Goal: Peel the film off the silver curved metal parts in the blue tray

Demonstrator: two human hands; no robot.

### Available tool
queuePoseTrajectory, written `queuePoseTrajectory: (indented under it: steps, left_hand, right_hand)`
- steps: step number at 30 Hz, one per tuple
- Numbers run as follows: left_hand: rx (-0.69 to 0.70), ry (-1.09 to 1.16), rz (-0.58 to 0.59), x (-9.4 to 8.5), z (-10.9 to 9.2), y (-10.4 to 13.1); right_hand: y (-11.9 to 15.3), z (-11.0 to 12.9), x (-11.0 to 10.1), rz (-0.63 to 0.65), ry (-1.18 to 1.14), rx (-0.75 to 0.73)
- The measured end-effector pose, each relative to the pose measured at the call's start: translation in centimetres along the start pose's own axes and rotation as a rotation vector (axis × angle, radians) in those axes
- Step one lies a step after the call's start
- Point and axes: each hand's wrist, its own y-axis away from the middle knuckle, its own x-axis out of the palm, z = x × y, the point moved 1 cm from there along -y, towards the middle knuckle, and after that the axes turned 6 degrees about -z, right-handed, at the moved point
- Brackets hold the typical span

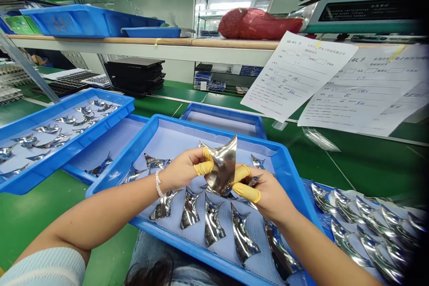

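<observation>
A shiny, curved metal piece with pointed corners [225,164] is held up between my two hands over a blue tray [291,166]. My left hand [185,169], with yellow finger cots on its fingertips, pinches the piece's left edge. At its lower right edge, my right hand [268,193], also in yellow finger cots, grips it. A thin, dark pen-like thing [254,180] pokes out between the right fingers; its full shape is hidden. Several similar metal pieces [213,220] lie on the white lining of the tray below.
Left, another blue tray with metal pieces [125,106] overlaps a lower tray [119,129]. More pieces [348,237] lie in rows at the right. Paper sheets [298,76] hang from the shelf [174,47], which carries a scale [355,13] and a red bag [256,24].
</observation>
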Motion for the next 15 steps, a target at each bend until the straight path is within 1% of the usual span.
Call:
queuePoseTrajectory:
  steps: [2, 4, 5, 6, 8, 9, 10, 11, 13, 15]
  left_hand:
    - [0.032, -0.075, -0.027, -0.4, -0.3, -0.3]
    - [0.081, -0.237, -0.108, -1.3, -1.0, -0.9]
    - [0.115, -0.364, -0.176, -2.0, -1.4, -1.2]
    - [0.138, -0.545, -0.253, -2.8, -1.9, -1.6]
    - [0.127, -0.977, -0.386, -4.7, -2.7, -2.6]
    - [0.083, -1.182, -0.422, -5.7, -2.9, -3.2]
    - [0.023, -1.330, -0.432, -6.5, -2.8, -3.7]
    - [-0.039, -1.423, -0.427, -7.3, -2.6, -4.3]
    - [-0.148, -1.495, -0.399, -8.3, -1.6, -5.2]
    - [-0.251, -1.538, -0.361, -8.7, -0.1, -5.9]
  right_hand:
    - [-0.3, -0.4, -0.3, -0.095, 0.004, 0.015]
    - [-0.6, -0.7, -0.8, -0.203, -0.025, 0.070]
    - [-0.7, -0.9, -1.0, -0.239, -0.044, 0.100]
    - [-0.9, -1.0, -1.3, -0.263, -0.056, 0.120]
    - [-1.1, -1.0, -1.6, -0.295, -0.065, 0.118]
    - [-1.2, -0.9, -1.8, -0.307, -0.068, 0.104]
    - [-1.3, -0.9, -1.8, -0.313, -0.068, 0.093]
    - [-1.4, -1.0, -1.7, -0.314, -0.062, 0.088]
    - [-1.6, -1.1, -1.5, -0.302, -0.022, 0.093]
    - [-1.9, -1.0, -1.2, -0.289, 0.044, 0.094]
